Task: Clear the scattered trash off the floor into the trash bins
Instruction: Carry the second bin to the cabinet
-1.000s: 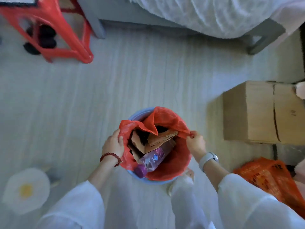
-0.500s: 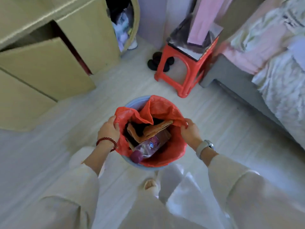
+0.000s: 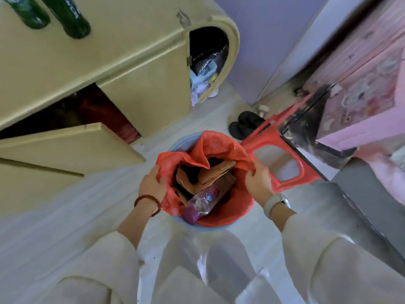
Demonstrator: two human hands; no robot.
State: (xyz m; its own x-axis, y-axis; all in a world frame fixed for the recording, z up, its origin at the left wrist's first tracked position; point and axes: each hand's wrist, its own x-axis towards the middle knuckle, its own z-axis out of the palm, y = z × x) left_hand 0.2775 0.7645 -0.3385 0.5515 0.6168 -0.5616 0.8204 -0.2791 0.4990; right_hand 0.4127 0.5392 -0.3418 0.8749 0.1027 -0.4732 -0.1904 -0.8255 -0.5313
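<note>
A round blue trash bin (image 3: 183,141) lined with a red plastic bag (image 3: 215,143) hangs in front of me above the floor. Inside lie pieces of brown cardboard (image 3: 213,173) and a clear plastic bottle (image 3: 202,201) with a purple cap. My left hand (image 3: 152,186) grips the bag's left rim. My right hand (image 3: 258,180) grips the bag's right rim. The back flap of the bag folds inward over the trash.
A yellow cabinet (image 3: 122,62) with open doors stands at the left, two green bottles (image 3: 65,16) on top. A red plastic stool (image 3: 282,154) is close on the right of the bin, black slippers (image 3: 243,126) behind it. A pink bed (image 3: 372,84) fills the right side.
The view has swung from the floor by the cardboard box round to the cabinet and stool. Both hands have kept their grip on the bag's rim, carrying the bin closer to the stool.
</note>
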